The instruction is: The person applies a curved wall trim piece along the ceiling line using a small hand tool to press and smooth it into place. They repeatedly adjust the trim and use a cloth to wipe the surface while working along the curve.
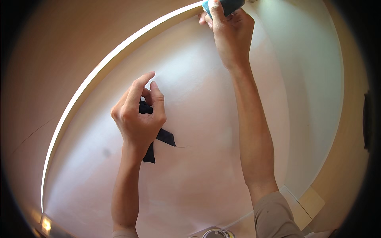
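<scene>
My left hand point(139, 113) is over the pale surface, its lower fingers curled round a black fabric strip point(166, 137). The thumb and forefinger of that hand are apart. Two ends of the strip hang out below the palm, and a thin loose thread lies by one of them. Stretched far forward, my right hand point(234, 33) grips a teal and dark blue piece point(230, 5) against the end of the raised pale edge. The top of that piece is cut off by the frame, so its kind cannot be made out.
A long raised rim point(97, 71) with a bright top edge curves along the left and far side of the pale surface point(198, 158). At the bottom edge sits a round ring-shaped object point(218, 234), partly cut off. A dark object point(366, 121) is at the far right.
</scene>
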{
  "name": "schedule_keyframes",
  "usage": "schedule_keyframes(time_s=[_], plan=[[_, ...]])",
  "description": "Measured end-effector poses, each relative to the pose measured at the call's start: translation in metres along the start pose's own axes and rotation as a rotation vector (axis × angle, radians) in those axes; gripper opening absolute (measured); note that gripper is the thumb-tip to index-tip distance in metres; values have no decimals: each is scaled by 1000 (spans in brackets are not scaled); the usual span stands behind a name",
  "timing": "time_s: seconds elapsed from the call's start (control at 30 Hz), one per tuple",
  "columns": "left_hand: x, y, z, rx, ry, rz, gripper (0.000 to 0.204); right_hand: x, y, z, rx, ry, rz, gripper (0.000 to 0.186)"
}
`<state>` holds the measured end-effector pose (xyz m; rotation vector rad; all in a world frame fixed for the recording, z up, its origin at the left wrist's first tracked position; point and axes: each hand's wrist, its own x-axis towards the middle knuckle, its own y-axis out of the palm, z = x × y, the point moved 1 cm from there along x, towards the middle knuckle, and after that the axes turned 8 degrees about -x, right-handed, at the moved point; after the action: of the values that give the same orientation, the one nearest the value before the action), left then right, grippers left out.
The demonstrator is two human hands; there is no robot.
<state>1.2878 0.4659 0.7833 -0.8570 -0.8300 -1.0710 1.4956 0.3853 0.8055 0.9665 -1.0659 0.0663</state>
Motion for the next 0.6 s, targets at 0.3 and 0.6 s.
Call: schedule_keyframes(time_s=[0.3, 0.6], plan=[[-1, -2, 2, 5, -2, -9, 23, -5, 5, -3, 25, -22, -29, 25], [0, -3, 2, -14, -13, -5, 22, -7, 10, -1, 56, -12, -39, 22]])
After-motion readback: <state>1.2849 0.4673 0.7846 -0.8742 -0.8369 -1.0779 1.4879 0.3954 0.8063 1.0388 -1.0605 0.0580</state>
